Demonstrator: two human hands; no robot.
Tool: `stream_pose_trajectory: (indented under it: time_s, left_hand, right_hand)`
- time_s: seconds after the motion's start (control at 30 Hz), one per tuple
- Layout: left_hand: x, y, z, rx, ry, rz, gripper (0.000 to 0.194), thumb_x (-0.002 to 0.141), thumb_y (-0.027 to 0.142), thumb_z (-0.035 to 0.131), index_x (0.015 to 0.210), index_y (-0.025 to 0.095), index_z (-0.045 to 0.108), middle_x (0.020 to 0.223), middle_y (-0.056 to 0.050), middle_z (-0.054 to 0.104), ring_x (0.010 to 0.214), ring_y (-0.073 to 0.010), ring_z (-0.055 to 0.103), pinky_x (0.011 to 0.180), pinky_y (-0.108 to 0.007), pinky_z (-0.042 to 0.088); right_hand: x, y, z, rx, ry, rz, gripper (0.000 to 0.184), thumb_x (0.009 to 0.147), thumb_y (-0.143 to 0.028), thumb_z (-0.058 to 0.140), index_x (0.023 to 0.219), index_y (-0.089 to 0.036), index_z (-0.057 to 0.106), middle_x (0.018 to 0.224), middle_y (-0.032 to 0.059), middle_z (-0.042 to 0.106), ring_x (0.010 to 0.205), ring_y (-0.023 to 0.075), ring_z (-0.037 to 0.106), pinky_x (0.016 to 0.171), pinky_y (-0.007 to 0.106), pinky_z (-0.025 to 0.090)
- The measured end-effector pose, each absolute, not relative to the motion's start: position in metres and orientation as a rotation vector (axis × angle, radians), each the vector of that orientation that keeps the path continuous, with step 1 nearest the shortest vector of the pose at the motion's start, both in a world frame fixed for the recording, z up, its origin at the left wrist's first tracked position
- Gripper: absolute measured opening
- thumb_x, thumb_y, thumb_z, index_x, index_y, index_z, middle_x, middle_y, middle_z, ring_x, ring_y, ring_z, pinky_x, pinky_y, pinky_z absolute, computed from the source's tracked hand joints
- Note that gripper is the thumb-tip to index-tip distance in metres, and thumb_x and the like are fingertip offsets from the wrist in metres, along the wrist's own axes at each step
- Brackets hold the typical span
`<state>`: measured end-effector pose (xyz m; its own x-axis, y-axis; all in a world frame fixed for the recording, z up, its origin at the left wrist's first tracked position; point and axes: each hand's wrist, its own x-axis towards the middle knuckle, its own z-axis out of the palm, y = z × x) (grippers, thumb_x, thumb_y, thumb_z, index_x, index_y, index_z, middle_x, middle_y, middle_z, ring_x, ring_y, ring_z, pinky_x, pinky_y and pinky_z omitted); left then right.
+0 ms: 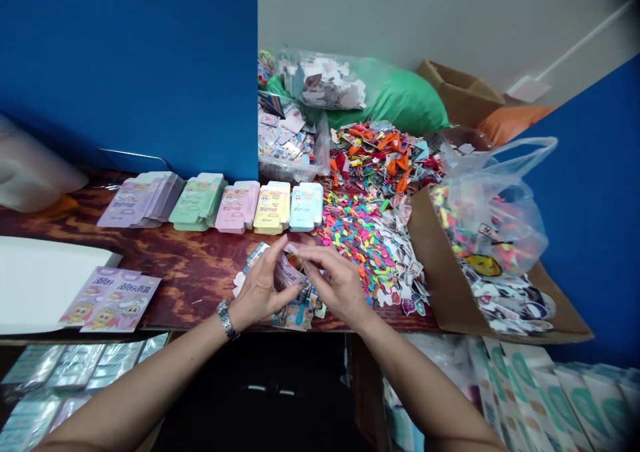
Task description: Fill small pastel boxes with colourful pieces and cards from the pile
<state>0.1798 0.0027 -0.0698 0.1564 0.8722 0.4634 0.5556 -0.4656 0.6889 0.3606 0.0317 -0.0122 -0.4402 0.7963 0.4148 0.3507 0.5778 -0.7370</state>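
Purple and open at the top, a small packet (289,272) is held between both hands above the near edge of the tabletop (200,259). The left hand's (255,291) thumb and fingers curl around it; the right hand's (341,284) fingers bend over its mouth, though whether they pinch anything I cannot tell. Cards (290,317) lie below the hands. Behind stand five stacks of flat boxes (233,207), purple through blue. Right of the hands spreads a pile of bright trinkets (360,239), with white stickers (400,252) beside it.
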Motion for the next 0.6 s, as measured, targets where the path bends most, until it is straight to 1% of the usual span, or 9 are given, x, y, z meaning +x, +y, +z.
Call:
stream_pose_trajectory:
  time_s: [0.07, 0.17, 0.27, 0.37, 0.4, 0.47, 0.53, 0.6]
  left_hand:
    - [0.180, 0.002, -0.070, 2.074, 1.377, 1.161, 0.087, 0.087, 0.033, 0.065, 0.154, 0.022, 0.011, 0.143, -0.016, 0.046, 0.129, -0.0277, 0.051, 0.104, -0.039, 0.045]
    - [0.181, 0.002, -0.069, 2.110, 1.389, 1.116, 0.088, 0.089, 0.035, 0.062, 0.156, 0.021, 0.007, 0.145, -0.017, 0.044, 0.133, -0.0294, 0.046, 0.107, -0.041, 0.043]
    - [0.183, 0.001, -0.067, 2.156, 1.420, 1.092, 0.090, 0.089, 0.036, 0.060, 0.156, 0.021, 0.002, 0.144, -0.018, 0.044, 0.131, -0.0303, 0.047, 0.106, -0.042, 0.044]
    - [0.184, 0.000, -0.067, 2.220, 1.509, 1.024, 0.092, 0.090, 0.037, 0.057, 0.156, 0.018, -0.005, 0.132, -0.020, 0.050, 0.119, -0.0320, 0.053, 0.095, -0.045, 0.050]
    - [0.184, -0.001, -0.067, 2.257, 1.546, 0.995, 0.093, 0.090, 0.038, 0.055, 0.156, 0.016, -0.007, 0.126, -0.021, 0.052, 0.114, -0.0327, 0.055, 0.091, -0.046, 0.051]
    - [0.183, -0.001, -0.067, 2.337, 1.606, 0.949, 0.095, 0.090, 0.041, 0.053, 0.154, 0.012, -0.012, 0.115, -0.020, 0.055, 0.103, -0.0327, 0.058, 0.083, -0.047, 0.053]
    - [0.182, -0.001, -0.067, 2.379, 1.637, 0.916, 0.096, 0.090, 0.042, 0.051, 0.153, 0.010, -0.014, 0.108, -0.018, 0.055, 0.094, -0.0312, 0.058, 0.077, -0.044, 0.053]
    - [0.181, -0.001, -0.067, 2.367, 1.655, 0.873, 0.096, 0.090, 0.042, 0.049, 0.153, 0.009, -0.015, 0.107, -0.017, 0.054, 0.091, -0.0302, 0.059, 0.072, -0.041, 0.054]
  right_hand:
    - [0.360, 0.032, -0.012, -0.887, -2.006, 0.821, 0.021, 0.094, -0.019, 0.056, 0.111, -0.026, 0.067, 0.118, 0.0047, 0.070, 0.115, 0.0190, 0.063, 0.102, 0.037, 0.050]
    - [0.360, 0.034, -0.012, -0.976, -1.953, 0.914, 0.017, 0.093, -0.022, 0.058, 0.107, -0.023, 0.069, 0.110, 0.0054, 0.072, 0.105, 0.0185, 0.067, 0.095, 0.035, 0.054]
    - [0.359, 0.034, -0.012, -1.054, -1.946, 0.860, 0.017, 0.091, -0.018, 0.058, 0.104, -0.023, 0.069, 0.105, 0.0049, 0.073, 0.099, 0.0181, 0.069, 0.092, 0.034, 0.055]
    - [0.356, 0.030, -0.012, -1.010, -1.994, 0.729, 0.021, 0.090, -0.012, 0.056, 0.103, -0.022, 0.070, 0.106, 0.0041, 0.074, 0.103, 0.0183, 0.068, 0.096, 0.035, 0.054]
    - [0.355, 0.028, -0.012, -0.985, -2.013, 0.682, 0.024, 0.091, -0.011, 0.055, 0.105, -0.022, 0.070, 0.107, 0.0042, 0.074, 0.105, 0.0184, 0.068, 0.097, 0.035, 0.054]
    - [0.352, 0.021, -0.016, -0.941, -2.046, 0.585, 0.031, 0.093, -0.010, 0.052, 0.117, -0.022, 0.067, 0.114, 0.0059, 0.072, 0.110, 0.0185, 0.066, 0.100, 0.036, 0.053]
    - [0.348, 0.014, -0.023, -0.918, -2.063, 0.485, 0.042, 0.094, -0.008, 0.048, 0.133, -0.021, 0.058, 0.124, 0.0087, 0.068, 0.117, 0.0192, 0.063, 0.103, 0.037, 0.052]
    - [0.344, 0.008, -0.033, -0.908, -2.065, 0.405, 0.052, 0.094, -0.006, 0.045, 0.144, -0.020, 0.046, 0.132, 0.0110, 0.062, 0.125, 0.0202, 0.057, 0.106, 0.038, 0.050]
